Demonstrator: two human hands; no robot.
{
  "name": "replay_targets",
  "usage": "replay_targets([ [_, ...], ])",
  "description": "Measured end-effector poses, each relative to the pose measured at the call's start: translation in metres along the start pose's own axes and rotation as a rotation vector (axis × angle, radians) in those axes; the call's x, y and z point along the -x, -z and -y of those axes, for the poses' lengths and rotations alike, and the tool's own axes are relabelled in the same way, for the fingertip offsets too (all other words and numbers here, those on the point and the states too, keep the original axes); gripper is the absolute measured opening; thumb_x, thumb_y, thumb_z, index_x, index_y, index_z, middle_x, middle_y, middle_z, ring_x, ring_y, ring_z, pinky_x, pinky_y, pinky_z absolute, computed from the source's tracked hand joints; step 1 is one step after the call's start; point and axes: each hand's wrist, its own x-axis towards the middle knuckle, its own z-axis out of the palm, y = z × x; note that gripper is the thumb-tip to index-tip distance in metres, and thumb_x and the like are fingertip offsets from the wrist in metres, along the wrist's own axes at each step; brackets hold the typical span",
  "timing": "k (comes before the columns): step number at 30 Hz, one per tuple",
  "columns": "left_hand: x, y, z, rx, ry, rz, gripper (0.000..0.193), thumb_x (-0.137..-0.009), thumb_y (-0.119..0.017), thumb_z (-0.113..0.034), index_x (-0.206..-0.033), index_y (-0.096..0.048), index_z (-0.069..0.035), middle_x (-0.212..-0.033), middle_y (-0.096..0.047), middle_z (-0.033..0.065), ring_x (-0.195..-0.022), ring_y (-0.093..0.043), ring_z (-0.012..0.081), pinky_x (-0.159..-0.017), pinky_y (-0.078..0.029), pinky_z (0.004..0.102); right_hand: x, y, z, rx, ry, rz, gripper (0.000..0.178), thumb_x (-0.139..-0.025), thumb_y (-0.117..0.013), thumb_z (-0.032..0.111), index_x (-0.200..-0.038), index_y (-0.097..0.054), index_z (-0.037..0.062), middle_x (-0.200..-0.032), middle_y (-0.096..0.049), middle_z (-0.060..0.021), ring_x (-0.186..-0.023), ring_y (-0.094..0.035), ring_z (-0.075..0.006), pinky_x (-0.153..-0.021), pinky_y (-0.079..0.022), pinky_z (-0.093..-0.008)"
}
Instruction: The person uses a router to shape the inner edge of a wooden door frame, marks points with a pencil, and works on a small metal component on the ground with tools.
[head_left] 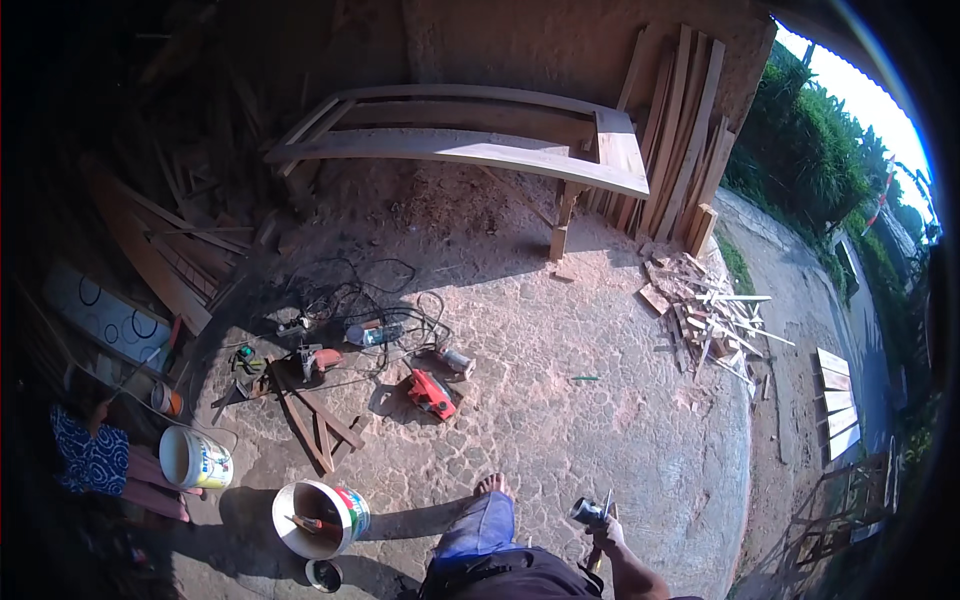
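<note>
Right hand (606, 533) gripping small dark metal tool (588, 513), thin rod upright

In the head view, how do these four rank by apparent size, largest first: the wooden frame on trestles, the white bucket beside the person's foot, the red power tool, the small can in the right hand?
1. Wooden frame
2. White bucket
3. Red power tool
4. Small can, held in the right hand

The bucket lies nearer the camera than the tool, so their true sizes stay unsure.
</note>
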Motion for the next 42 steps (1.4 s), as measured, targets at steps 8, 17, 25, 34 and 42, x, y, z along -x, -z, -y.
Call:
replay_targets([
  [8,-0.034,0.013,-0.187,0.225,-0.322,-0.199,0.074,-0.057,-0.085,-0.033,-0.112,-0.047,-0.001,-0.096,-0.065,0.0177,-0.09,-0.066,0.0328,-0.079,-0.054,0.0439,-0.153,0.067,0.122,0.014,-0.102,0.164,0.027,-0.09,-0.065,0.028,-0.11,-0.068,0.0097,-0.084,-0.075,-0.0047,-0.073,-0.071,-0.016,-0.063,-0.055,-0.0323],
  [17,-0.018,0.006,-0.405,0.456,-0.319,0.111,0.055,-0.069,-0.082,-0.013,-0.11,-0.048,-0.004,-0.091,-0.061,0.0097,-0.075,-0.06,0.0176,-0.066,-0.052,0.0377,-0.406,0.116,0.204,0.303,-0.028,0.108,0.034,-0.088,-0.063,0.036,-0.101,-0.058,0.0041,-0.089,-0.069,-0.0248,-0.09,-0.066,-0.0443,-0.076,-0.051,-0.0525],
  [25,-0.021,-0.016,-0.549,0.418,-0.324,0.209,0.053,-0.069,-0.081,-0.009,-0.109,-0.047,-0.005,-0.091,-0.06,0.007,-0.075,-0.061,0.0155,-0.065,-0.053,0.0341,-0.575,0.069,0.265,0.358,0.075,0.207,0.04,-0.095,-0.052,0.044,-0.105,-0.052,0.0054,-0.091,-0.066,-0.0291,-0.091,-0.063,-0.0502,-0.076,-0.047,-0.0592],
  [34,-0.115,-0.065,-0.7,0.458,-0.31,0.499,0.059,-0.07,-0.081,-0.001,-0.118,-0.047,-0.005,-0.093,-0.06,0.0062,-0.076,-0.063,0.0139,-0.069,-0.055,0.0321,-0.788,-0.068,0.247,0.414,0.11,0.204,0.033,-0.096,-0.052,0.04,-0.107,-0.05,0.0096,-0.091,-0.067,-0.0272,-0.087,-0.063,-0.0497,-0.073,-0.048,-0.0583],
  [42,-0.236,-0.11,-0.715,0.381,-0.476,0.49,0.052,-0.062,-0.086,-0.009,-0.107,-0.06,-0.003,-0.094,-0.067,0.0055,-0.08,-0.065,0.0137,-0.074,-0.055,0.0315,-0.947,-0.151,0.245,0.424,0.205,0.103,0.031,-0.096,-0.054,0.039,-0.109,-0.05,0.011,-0.092,-0.067,-0.0261,-0.089,-0.064,-0.0472,-0.074,-0.048,-0.0574],
])
